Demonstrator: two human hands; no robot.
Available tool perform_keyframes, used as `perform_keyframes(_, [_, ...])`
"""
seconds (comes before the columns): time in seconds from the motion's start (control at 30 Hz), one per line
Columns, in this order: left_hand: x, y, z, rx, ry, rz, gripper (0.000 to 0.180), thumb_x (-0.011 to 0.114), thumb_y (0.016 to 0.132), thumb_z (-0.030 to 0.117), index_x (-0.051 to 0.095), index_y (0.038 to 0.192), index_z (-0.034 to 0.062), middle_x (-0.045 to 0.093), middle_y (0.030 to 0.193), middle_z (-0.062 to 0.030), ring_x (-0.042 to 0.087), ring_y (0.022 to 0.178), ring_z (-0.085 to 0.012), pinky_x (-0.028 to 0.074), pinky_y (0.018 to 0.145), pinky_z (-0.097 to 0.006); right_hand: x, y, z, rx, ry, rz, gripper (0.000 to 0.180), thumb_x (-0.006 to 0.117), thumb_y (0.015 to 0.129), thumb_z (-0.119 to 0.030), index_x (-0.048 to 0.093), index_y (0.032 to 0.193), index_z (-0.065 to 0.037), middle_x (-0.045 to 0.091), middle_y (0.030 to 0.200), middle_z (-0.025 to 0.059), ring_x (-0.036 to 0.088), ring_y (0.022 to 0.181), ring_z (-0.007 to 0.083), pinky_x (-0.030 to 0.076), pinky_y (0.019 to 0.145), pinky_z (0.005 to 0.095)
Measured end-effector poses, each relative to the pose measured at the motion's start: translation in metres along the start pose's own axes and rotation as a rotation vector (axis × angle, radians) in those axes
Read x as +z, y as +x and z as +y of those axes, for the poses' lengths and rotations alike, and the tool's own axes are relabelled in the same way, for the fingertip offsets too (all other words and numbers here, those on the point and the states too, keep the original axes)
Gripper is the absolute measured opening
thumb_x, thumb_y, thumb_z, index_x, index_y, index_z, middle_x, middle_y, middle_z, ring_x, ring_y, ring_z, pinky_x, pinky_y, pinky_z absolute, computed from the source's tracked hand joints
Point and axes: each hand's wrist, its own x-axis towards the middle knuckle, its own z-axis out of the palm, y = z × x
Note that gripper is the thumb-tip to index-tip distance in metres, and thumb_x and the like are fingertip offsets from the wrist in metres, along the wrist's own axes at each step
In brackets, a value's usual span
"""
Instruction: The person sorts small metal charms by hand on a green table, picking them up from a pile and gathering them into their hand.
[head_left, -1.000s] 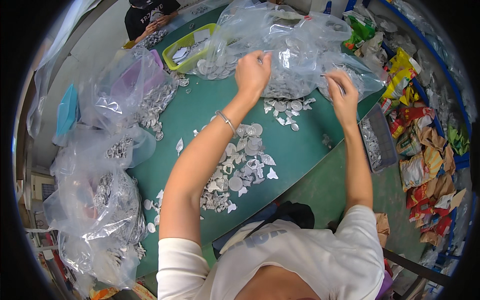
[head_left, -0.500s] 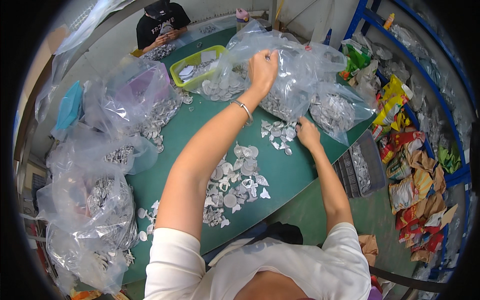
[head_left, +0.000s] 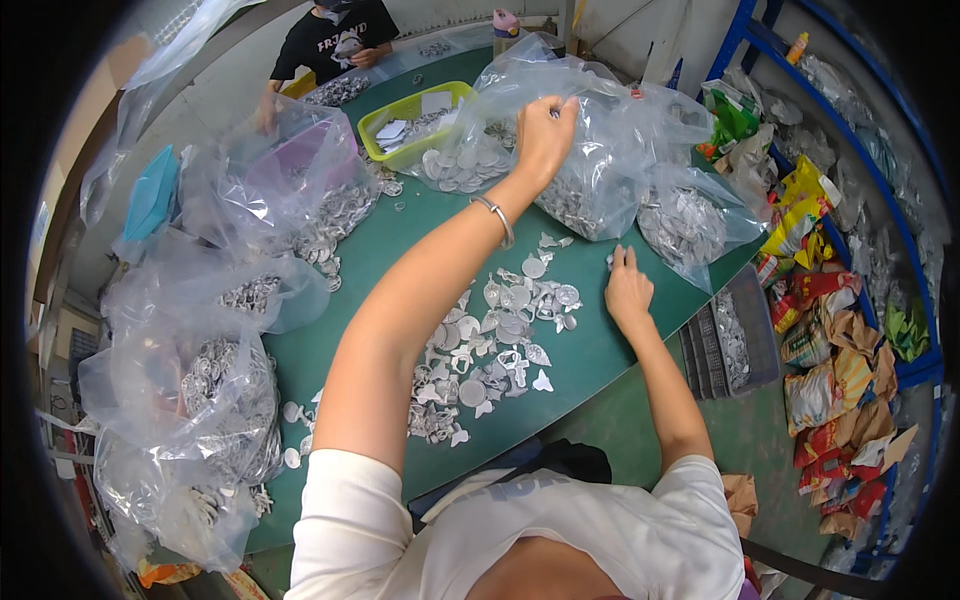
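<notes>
My left hand (head_left: 545, 140) is closed on the gathered upper part of a clear plastic bag (head_left: 600, 140) that holds grey metal pieces at its bottom. My right hand (head_left: 629, 287) rests low over the green table, just on the near side of that bag, with its fingers curled. A small greyish bit shows at its fingertips, too small to name. Left of it lies a loose pile of flat silver-grey metal pieces (head_left: 490, 350), round discs and cut-out shapes. Another clear bag of such pieces (head_left: 685, 225) leans beyond my right hand.
Several filled plastic bags (head_left: 225, 400) line the table's left side, by a purple basket (head_left: 310, 165). A yellow-green basket (head_left: 415, 120) stands at the back. Across the table sits another person (head_left: 335, 45). Grey crates (head_left: 735, 330) and blue shelving (head_left: 850, 130) are at right.
The small heap of pieces near the bag has shifted toward me and joined the larger pile. My right hand has drawn slightly nearer. The other person now reaches toward the left-hand bags.
</notes>
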Motion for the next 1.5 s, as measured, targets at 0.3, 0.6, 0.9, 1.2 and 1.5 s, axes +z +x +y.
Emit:
perform_keyframes(0.3, [-0.003, -0.015, -0.01, 0.056, -0.084, -0.031, 0.033, 0.06, 0.081, 0.023, 0.056, 0.064, -0.0047, 0.048, 0.053, -0.0062, 0.041, 0.055, -0.0106, 0.037, 0.053, -0.03, -0.006, 0.004, -0.051, -0.387, 0.416, 0.07, 0.041, 0.044, 0.074, 0.0, 0.055, 0.113, -0.006, 0.051, 0.124, 0.0128, 0.06, 0.085, 0.0378, 0.049, 0.075, 0.0451])
perform_keyframes(0.6, [-0.015, -0.019, -0.019, 0.072, -0.074, -0.059, 0.032, 0.06, 0.079, 0.025, 0.057, 0.066, -0.0043, 0.051, 0.055, -0.0214, 0.049, 0.049, -0.0338, 0.041, 0.054, -0.038, 0.012, -0.024, -0.086, -0.557, 0.357, -0.157, 0.041, 0.05, 0.07, -0.002, 0.056, 0.11, -0.008, 0.053, 0.122, 0.0132, 0.063, 0.079, 0.0372, 0.053, 0.068, 0.0427])
perform_keyframes(0.9, [-0.033, -0.047, -0.031, 0.058, -0.11, -0.092, 0.03, 0.059, 0.079, 0.021, 0.055, 0.066, -0.0056, 0.05, 0.054, -0.0183, 0.047, 0.048, -0.026, 0.04, 0.053, -0.036, 0.01, 0.0, -0.075, -0.414, -0.028, -0.118, 0.044, 0.05, 0.072, -0.002, 0.05, 0.116, 0.002, 0.05, 0.125, 0.0175, 0.065, 0.072, 0.0319, 0.053, 0.061, 0.0408])
perform_keyframes(1.2, [-0.018, -0.025, -0.008, -0.149, -0.307, -0.162, 0.032, 0.056, 0.084, 0.022, 0.058, 0.065, -0.0035, 0.058, 0.064, -0.0041, 0.049, 0.062, -0.0102, 0.038, 0.058, -0.024, 0.002, 0.01, -0.067, -0.457, -0.356, 0.034, 0.041, 0.055, 0.072, -0.006, 0.055, 0.112, 0.002, 0.049, 0.127, 0.0082, 0.061, 0.066, 0.024, 0.052, 0.058, 0.0333])
perform_keyframes(1.5, [-0.018, -0.027, -0.006, -0.151, -0.399, -0.185, 0.032, 0.055, 0.085, 0.019, 0.059, 0.063, -0.0035, 0.058, 0.064, -0.0042, 0.049, 0.063, -0.0102, 0.038, 0.062, -0.024, 0.031, 0.041, -0.034, -0.77, -0.413, 0.167, 0.016, 0.054, 0.072, -0.009, 0.062, 0.083, 0.001, 0.055, 0.103, 0.0086, 0.057, 0.068, 0.0214, 0.051, 0.051, 0.0311])
